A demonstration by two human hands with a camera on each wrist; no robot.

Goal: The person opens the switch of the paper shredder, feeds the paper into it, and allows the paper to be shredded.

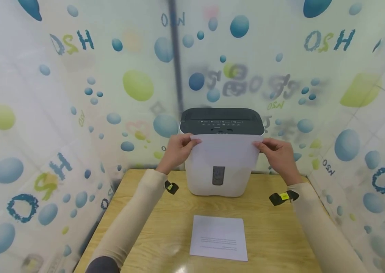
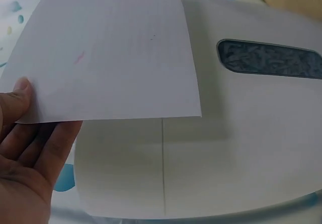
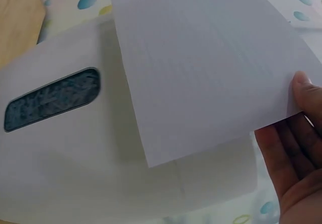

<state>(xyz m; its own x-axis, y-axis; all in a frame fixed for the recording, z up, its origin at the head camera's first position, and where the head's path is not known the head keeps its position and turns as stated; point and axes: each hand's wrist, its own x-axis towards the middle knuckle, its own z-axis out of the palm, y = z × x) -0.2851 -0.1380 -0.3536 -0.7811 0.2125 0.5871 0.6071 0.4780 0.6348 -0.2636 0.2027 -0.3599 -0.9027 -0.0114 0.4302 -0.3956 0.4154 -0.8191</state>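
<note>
A white sheet of paper (image 1: 225,149) hangs in front of a paper shredder with a dark top (image 1: 223,115) and a white bin (image 1: 199,182). My left hand (image 1: 179,149) pinches one upper corner between thumb and fingers. At the opposite corner my right hand (image 1: 279,153) pinches the sheet the same way. Both wrist views show the thumb on the paper's face, with the other fingers behind it. Through the bin's dark window (image 2: 271,59), shredded strips are visible. The sheet covers part of the bin's front, and its upper edge lies just below the dark top.
A stack of printed paper (image 1: 218,239) lies on the wooden table (image 1: 158,231) in front of the shredder. Patterned curtain walls (image 1: 138,45) with bubble prints stand close behind and at both sides of the table.
</note>
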